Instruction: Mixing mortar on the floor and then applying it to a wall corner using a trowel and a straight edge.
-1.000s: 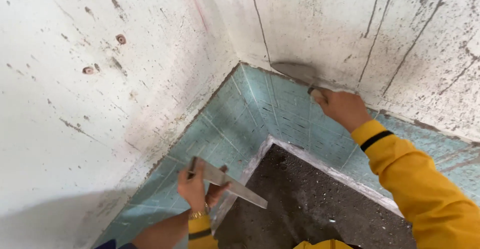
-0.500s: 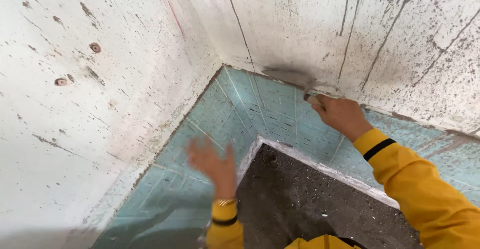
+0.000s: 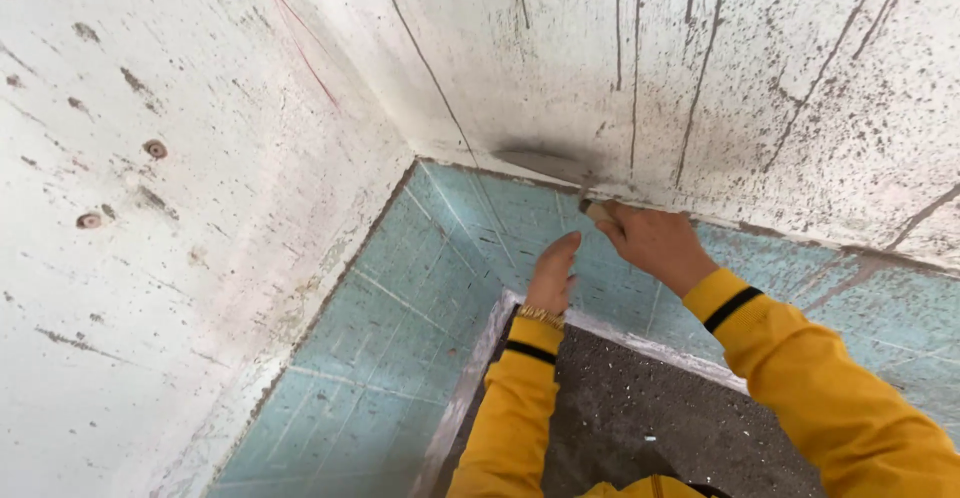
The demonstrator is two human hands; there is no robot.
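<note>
Your right hand [image 3: 655, 246] is closed around the pale handle of a trowel [image 3: 548, 165], and only the handle's end shows past your fingers, so the grip reads as a full fist. The trowel's flat metal blade lies against the speckled white wall [image 3: 760, 88] just above the seam where that wall meets the blue board [image 3: 400, 348]. Its long axis runs roughly from 4 o'clock at the handle to 10 o'clock at the tip, and the tip points toward the corner. Your left hand [image 3: 553, 276] holds nothing: the fingers are straight and close together, pointing up toward 12 o'clock, and the hand rests on or just over the blue board, just beside your right hand at its 7 o'clock. Whether the palm touches the board cannot be told. The corner where the two white walls meet lies at 10 o'clock from the blade, near it. A grey metal strip [image 3: 470, 388] borders the dark gritty floor patch [image 3: 650, 418] under your yellow sleeves. Bare blue board lies at 8 o'clock from your left hand.
</note>
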